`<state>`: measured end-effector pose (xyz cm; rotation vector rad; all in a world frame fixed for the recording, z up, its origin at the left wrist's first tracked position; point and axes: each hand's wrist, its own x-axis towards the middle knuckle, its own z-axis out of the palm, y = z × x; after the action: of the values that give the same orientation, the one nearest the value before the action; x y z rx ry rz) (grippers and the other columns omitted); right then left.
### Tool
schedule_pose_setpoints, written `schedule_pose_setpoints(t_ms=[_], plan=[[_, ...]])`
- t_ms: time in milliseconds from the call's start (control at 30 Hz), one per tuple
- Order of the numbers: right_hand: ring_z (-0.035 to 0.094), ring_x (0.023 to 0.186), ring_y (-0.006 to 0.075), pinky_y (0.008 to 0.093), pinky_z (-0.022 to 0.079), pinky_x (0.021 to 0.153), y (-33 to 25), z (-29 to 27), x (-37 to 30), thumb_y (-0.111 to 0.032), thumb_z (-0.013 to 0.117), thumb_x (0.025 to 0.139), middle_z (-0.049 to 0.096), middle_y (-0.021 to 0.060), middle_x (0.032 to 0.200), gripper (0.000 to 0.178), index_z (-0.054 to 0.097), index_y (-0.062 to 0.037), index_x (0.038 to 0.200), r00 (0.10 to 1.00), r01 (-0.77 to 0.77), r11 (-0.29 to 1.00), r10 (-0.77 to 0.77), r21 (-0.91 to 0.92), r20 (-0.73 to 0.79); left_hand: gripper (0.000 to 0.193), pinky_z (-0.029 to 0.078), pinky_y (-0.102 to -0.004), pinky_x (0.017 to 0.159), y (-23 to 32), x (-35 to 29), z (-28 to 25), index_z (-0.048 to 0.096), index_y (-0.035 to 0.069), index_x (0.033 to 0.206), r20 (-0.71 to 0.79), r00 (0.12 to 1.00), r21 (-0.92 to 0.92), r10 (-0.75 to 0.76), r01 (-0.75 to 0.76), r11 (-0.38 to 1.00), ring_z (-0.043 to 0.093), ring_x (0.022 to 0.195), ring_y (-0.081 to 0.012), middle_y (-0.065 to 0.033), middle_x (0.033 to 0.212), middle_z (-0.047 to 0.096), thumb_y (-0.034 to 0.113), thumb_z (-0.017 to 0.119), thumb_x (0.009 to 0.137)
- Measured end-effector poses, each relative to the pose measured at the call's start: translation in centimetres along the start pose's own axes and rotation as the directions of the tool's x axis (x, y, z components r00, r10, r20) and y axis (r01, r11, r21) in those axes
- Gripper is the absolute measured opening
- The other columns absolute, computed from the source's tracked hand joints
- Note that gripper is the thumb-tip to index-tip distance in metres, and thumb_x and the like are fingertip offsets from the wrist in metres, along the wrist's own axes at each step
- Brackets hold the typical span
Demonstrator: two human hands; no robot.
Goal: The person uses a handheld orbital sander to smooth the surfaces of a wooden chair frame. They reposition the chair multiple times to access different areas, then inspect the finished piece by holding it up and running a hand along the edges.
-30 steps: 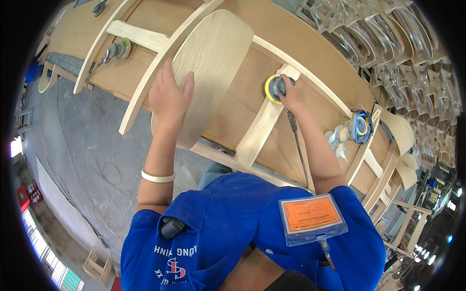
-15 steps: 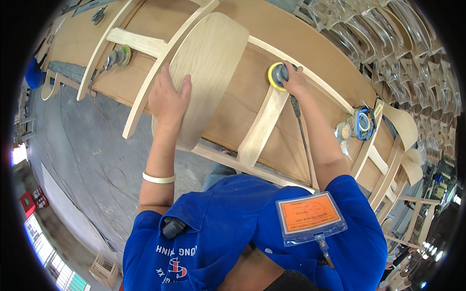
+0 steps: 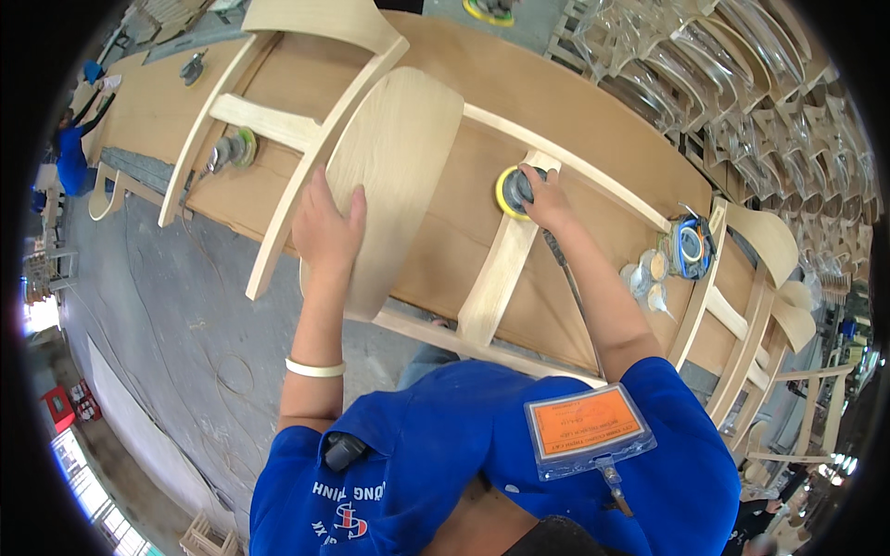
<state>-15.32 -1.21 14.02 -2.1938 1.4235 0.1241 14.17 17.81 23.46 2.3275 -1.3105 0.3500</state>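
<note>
A pale wooden chair frame lies on its side on the brown-covered bench. My left hand grips the edge of its broad curved backrest, with the thumb on the face and some fingers hidden. My right hand is closed over the dark top of a round sander with a yellow pad. The sander rests on the far part of the chair's crosspiece. From the sander a dark hose runs down past my right forearm.
Another chair frame stands at left, with a second sander beside it. On the right lie a blue roundish item, small clear containers and more chair frames. Stacked curved wooden parts fill the far right. Another person is at far left.
My right hand has drawn the sander a little toward me along the crosspiece, baring its far end. My left hand keeps its place on the backrest. The whole view has shifted slightly.
</note>
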Motion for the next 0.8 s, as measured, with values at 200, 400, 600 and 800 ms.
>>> schedule_pose_setpoints(t_ms=[200, 400, 600, 800], plan=[[0.057, 0.104, 0.0443, 0.0442, 0.049, 0.092, 0.9, -1.1, 2.9, -0.011, 0.068, 0.08, 0.041, 0.0257, 0.124, 0.069, 0.037, -0.0271, 0.139, 0.997, -0.011, 1.0, 0.012, 0.017, -0.072, 0.059, 0.049, -0.0456, 0.073, 0.2, 0.1, -0.2, 0.05, 0.001, 0.127, 0.022, 1.0, -0.033, -0.022, 0.023, 0.999, 0.061, 0.089, -0.0371, -0.0175, 0.1, 0.062, 0.037, 0.065, 0.083], [0.058, 0.11, 0.0401, 0.0437, 0.05, 0.093, 0.6, -1.6, 3.8, -0.011, 0.066, 0.081, 0.032, 0.0247, 0.138, 0.072, 0.034, -0.0297, 0.142, 0.996, -0.091, 0.996, 0.091, -0.008, -0.01, 0.06, 0.05, -0.0444, 0.076, 0.4, 0.0, -0.2, 0.049, -0.001, 0.127, 0.028, 0.999, -0.005, -0.022, 0.023, 1.0, 0.062, 0.094, -0.0368, -0.019, 0.107, 0.063, 0.036, 0.065, 0.082], [0.058, 0.104, 0.0428, 0.0446, 0.05, 0.091, 0.4, -1.3, 3.6, -0.011, 0.067, 0.08, 0.04, 0.0248, 0.127, 0.072, 0.035, -0.0307, 0.141, 0.998, -0.058, 0.998, 0.058, -0.003, -0.04, 0.059, 0.05, -0.0448, 0.078, 0.3, -0.1, -0.1, 0.049, -0.001, 0.126, 0.015, 1.0, -0.012, -0.005, 0.005, 1.0, 0.062, 0.096, -0.0363, -0.0194, 0.108, 0.063, 0.035, 0.065, 0.082], [0.058, 0.105, 0.0425, 0.0439, 0.05, 0.091, 0.9, -0.6, 3.0, -0.01, 0.069, 0.079, 0.04, 0.0247, 0.127, 0.074, 0.035, -0.0311, 0.141, 0.998, -0.047, 0.999, 0.047, 0.017, -0.049, 0.059, 0.049, -0.0444, 0.081, 0.3, -0.2, 0.0, 0.049, 0.0, 0.127, -0.011, 1.0, -0.017, 0.02, -0.02, 1.0, 0.061, 0.099, -0.0356, -0.0187, 0.11, 0.062, 0.035, 0.065, 0.082]])
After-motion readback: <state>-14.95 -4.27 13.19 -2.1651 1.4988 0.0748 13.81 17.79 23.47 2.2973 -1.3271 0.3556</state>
